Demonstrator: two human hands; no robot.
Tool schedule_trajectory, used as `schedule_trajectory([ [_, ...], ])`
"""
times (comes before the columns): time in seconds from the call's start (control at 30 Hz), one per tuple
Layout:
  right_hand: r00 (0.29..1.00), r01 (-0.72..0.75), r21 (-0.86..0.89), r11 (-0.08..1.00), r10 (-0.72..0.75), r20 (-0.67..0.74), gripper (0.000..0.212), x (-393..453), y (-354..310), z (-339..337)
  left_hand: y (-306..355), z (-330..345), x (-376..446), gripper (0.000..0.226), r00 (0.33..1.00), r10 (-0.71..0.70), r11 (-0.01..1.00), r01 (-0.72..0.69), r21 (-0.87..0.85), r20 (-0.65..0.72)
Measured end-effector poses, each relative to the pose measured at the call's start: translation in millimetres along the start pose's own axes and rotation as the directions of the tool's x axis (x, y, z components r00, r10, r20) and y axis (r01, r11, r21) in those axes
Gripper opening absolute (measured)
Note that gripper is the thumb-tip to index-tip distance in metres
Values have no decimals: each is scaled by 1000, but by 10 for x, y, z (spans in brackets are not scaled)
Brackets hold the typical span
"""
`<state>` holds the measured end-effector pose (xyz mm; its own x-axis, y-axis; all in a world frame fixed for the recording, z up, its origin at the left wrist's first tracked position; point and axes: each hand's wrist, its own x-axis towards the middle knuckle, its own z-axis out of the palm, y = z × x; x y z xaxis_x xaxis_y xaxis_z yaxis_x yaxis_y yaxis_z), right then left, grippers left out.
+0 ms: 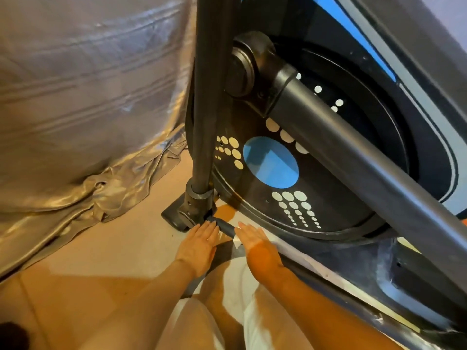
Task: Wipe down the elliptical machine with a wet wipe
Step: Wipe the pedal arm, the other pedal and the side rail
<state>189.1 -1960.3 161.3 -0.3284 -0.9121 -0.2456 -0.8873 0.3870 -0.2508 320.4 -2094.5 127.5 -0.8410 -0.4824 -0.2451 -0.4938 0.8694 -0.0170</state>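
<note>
Both hands work the dark low base tube (225, 226) at six o'clock: left hand (198, 245) flat, fingers straight; right hand (255, 245) pressing a white wet wipe (236, 242). Judging by this, the black dotted flywheel disc (290, 173) and grey crank arm (353, 152) at twelve o'clock may remain.

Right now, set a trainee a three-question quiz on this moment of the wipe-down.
1. True or false: both hands lie flat with straight fingers.
2. Where is the wet wipe? A) on the flywheel disc B) under the right hand C) on the silver cover
3. What lies between the left hand and the right?

Key: 1 true. 2 B, only an edge shows. 3 The low dark bar of the elliptical machine.
</note>
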Motion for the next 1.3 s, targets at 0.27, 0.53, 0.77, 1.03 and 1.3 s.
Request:
schedule_trajectory([
  [0.27,982,-123,-28,992,126,142,57,363,-120,217,-209,63,127,62,996,72,997,-71,-32,53],
  [0.53,966,-56,-233,971,111,232,72,739,-290,238,-335,28,135,61,988,154,987,-155,49,22],
  [0.77,961,-112,-265,958,173,217,75,821,-404,322,-447,138,195,66,974,182,969,-200,141,132],
  [1.03,971,-96,-277,956,151,186,92,720,-297,305,-489,231,170,69,960,235,842,-280,461,152],
  [1.3,964,-156,-283,946,208,166,76,441,-160,339,-443,345,160,65,978,187,911,-206,358,87],
])
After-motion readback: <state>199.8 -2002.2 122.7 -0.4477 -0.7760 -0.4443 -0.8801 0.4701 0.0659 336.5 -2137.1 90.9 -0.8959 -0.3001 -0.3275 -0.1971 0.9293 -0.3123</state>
